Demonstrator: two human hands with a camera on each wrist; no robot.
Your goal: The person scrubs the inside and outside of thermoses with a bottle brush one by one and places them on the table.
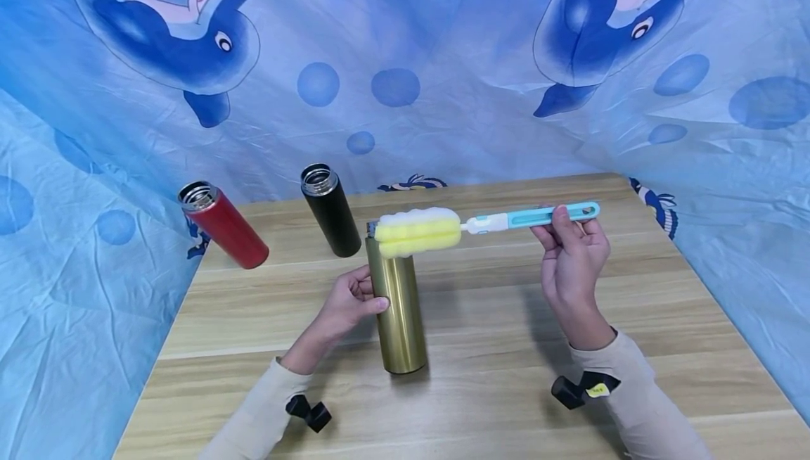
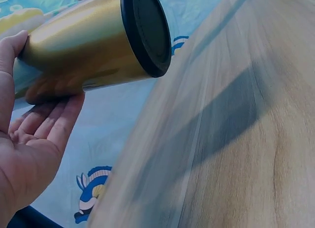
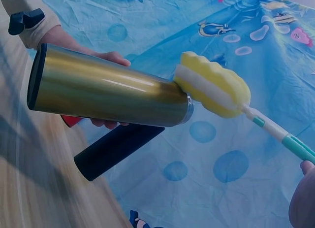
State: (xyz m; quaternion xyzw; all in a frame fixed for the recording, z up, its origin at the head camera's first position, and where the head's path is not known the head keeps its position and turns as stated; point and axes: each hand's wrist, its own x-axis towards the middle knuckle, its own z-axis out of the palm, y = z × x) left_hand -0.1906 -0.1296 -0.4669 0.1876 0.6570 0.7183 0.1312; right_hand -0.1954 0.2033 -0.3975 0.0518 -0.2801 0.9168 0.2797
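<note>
My left hand (image 1: 346, 303) grips a gold bottle (image 1: 402, 323) around its side, thumb across the front. The bottle's black base (image 2: 150, 33) is off the table in the left wrist view. My right hand (image 1: 577, 263) pinches the turquoise and white handle of a bottle brush (image 1: 531, 217). Its yellow and white sponge head (image 3: 214, 85) lies across the bottle's mouth end, outside the opening as far as I can see. In the head view the sponge hides most of the metal rim; a sliver of the rim (image 3: 189, 109) shows in the right wrist view.
A black bottle (image 1: 332, 217) without a lid stands behind the gold one. Further left is an uncapped red bottle (image 1: 229, 228). The wooden table (image 1: 506, 375) is bordered by a blue cloth backdrop (image 1: 443, 136) with dolphins at the back and sides.
</note>
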